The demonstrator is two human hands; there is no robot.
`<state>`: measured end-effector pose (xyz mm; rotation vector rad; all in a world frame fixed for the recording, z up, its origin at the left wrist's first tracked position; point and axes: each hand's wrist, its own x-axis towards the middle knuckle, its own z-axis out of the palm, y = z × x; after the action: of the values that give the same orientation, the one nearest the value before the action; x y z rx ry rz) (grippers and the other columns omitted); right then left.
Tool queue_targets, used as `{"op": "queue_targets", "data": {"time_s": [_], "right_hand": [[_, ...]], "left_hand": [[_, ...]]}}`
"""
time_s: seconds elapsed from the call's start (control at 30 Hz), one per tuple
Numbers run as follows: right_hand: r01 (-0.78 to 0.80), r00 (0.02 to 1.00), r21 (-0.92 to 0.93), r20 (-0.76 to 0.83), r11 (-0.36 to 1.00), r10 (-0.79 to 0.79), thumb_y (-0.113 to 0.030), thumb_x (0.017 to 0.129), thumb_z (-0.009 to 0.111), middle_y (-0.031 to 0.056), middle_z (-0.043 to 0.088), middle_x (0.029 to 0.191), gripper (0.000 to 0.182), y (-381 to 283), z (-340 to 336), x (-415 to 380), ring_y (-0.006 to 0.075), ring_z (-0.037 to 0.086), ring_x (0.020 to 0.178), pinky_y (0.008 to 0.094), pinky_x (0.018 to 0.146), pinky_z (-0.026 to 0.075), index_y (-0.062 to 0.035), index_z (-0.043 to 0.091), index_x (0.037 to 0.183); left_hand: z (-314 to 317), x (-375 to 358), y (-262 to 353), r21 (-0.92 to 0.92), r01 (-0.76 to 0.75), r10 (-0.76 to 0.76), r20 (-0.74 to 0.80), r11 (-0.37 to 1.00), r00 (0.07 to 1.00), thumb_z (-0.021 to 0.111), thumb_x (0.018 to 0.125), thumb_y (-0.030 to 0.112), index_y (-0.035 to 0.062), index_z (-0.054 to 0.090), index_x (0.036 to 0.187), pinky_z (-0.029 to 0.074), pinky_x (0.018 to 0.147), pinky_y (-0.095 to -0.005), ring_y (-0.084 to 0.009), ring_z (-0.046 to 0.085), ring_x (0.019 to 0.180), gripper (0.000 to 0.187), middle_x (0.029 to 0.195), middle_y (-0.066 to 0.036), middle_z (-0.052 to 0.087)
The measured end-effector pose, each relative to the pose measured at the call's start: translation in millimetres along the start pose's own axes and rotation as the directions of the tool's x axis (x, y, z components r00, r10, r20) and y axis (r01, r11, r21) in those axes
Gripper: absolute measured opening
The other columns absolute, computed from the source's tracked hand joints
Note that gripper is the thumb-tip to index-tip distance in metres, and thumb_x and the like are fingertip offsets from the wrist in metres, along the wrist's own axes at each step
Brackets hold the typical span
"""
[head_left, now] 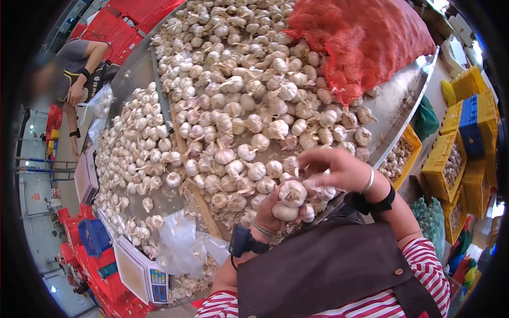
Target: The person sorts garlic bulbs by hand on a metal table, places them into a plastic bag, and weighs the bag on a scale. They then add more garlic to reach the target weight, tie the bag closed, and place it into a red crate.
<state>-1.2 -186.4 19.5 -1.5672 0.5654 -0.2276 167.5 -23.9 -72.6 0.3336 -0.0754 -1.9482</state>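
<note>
My left hand is closed around a couple of garlic bulbs, held at the table's near edge in front of my apron. The upper bulb shows a brown, dry root end. Just above and to the right is my right hand, its fingers bent over the heap and smeared by motion. Whether anything sits between those fingers I cannot make out. Loose whole garlic with papery skins and stems covers the metal table around both hands.
A wooden strip divides the garlic heap from a second pile. A red mesh sack lies at the far right. Plastic bags and a scale are at left. Yellow crates stand right; another person is at far left.
</note>
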Motion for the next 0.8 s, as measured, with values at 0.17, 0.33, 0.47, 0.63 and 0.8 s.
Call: {"op": "queue_targets", "data": {"time_s": [0.17, 0.33, 0.47, 0.63, 0.8], "right_hand": [[-0.249, 0.941, -0.806, -0.332, 0.537, -0.062, -0.022, 0.079, 0.067, 0.0183, 0.065, 0.082, 0.03, 56.7, -45.2, 26.2, 0.0376, 0.064, 0.079, 0.0465, 0.069, 0.05, -0.0028, 0.056, 0.099], [-0.356, 0.931, -0.857, -0.36, 0.373, 0.063, -0.012, 0.078, 0.061, 0.0206, 0.065, 0.081, 0.024, 74.2, -34.9, 46.2, 0.0393, 0.064, 0.08, 0.0484, 0.07, 0.05, -0.0013, 0.052, 0.097], [-0.355, 0.932, -0.849, -0.353, 0.392, 0.08, -0.012, 0.072, 0.061, 0.0187, 0.066, 0.082, 0.025, 75.1, -34.3, 59.0, 0.0395, 0.065, 0.081, 0.0484, 0.071, 0.051, -0.0066, 0.055, 0.095], [-0.262, 0.952, -0.451, -0.265, 0.853, 0.152, -0.021, 0.074, 0.068, 0.0114, 0.067, 0.092, 0.046, 80.0, -84.5, 40.9, 0.0253, 0.066, 0.086, 0.0346, 0.075, 0.053, -0.0042, 0.058, 0.116], [0.045, 0.99, 0.64, -0.131, 0.767, 0.052, -0.032, 0.087, 0.063, 0.0151, 0.058, 0.118, 0.049, 57.9, -81.2, 29.0, 0.0223, 0.061, 0.102, 0.0356, 0.078, 0.056, -0.0024, 0.052, 0.125]], "left_hand": [[-12.8, -57.4, 95.3, 0.488, -0.53, 0.72, -0.432, 0.693, 0.543, 0.051, 0.096, 0.037, 0.0041, 0.054, 0.115, 0.052, 0.054, -0.0269, -0.0149, 0.06, 0.071, 0.039, 0.093, -0.01, 0.061], [-50.5, -137.2, 217.6, 0.749, -0.574, 0.922, -0.387, 0.331, 0.027, 0.058, 0.092, 0.022, 0.0011, 0.056, 0.112, 0.055, 0.067, -0.0305, -0.022, 0.063, 0.081, 0.029, 0.099, -0.013, 0.063], [17.3, -59.3, 176.1, 0.962, 0.255, 0.995, -0.089, 0.1, -0.052, 0.07, 0.078, 0.01, -0.002, 0.052, 0.121, 0.042, 0.096, -0.0422, -0.0277, 0.055, 0.104, 0.048, 0.113, -0.016, 0.054], [-23.3, 42.2, 104.7, 0.695, 0.346, 0.606, 0.161, -0.63, 0.779, 0.069, 0.071, 0.023, 0.0097, 0.063, 0.105, 0.045, 0.078, -0.0448, -0.0336, 0.058, 0.088, 0.037, 0.091, -0.013, 0.06], [-45.5, 80.5, 91.8, 0.642, 0.484, 0.636, 0.007, -0.594, 0.772, 0.064, 0.077, 0.018, 0.0112, 0.055, 0.113, 0.039, 0.084, -0.0451, -0.0314, 0.057, 0.09, 0.038, 0.096, -0.012, 0.057]]}}
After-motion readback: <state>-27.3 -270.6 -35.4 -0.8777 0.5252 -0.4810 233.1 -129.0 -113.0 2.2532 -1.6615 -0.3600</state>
